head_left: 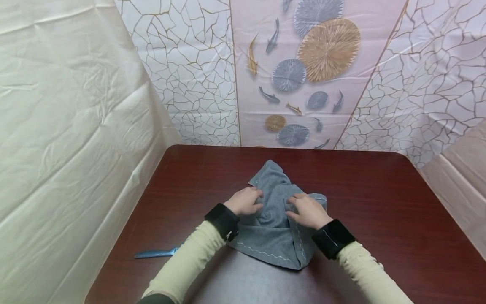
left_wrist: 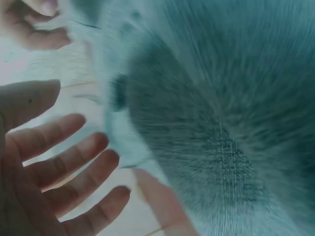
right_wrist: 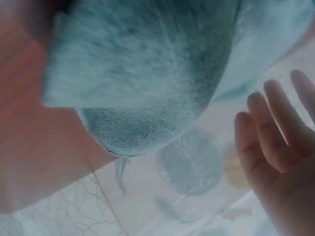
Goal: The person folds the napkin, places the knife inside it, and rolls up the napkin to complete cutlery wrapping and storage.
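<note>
A grey cloth with pale stitching along its edges lies crumpled and partly folded on the table. My left hand is over its left side, and my right hand over its right side. In the left wrist view, the left hand has its fingers spread apart beside the cloth, holding nothing. The right wrist view has the right hand with nearly straight fingers, apart from the cloth. Both wrist views are blurred.
A slim blue object, its right end hidden by the left sleeve, lies left of the cloth on the dark red-brown table. Pale drapes hang at the left, and a patterned cloth hangs behind the table.
</note>
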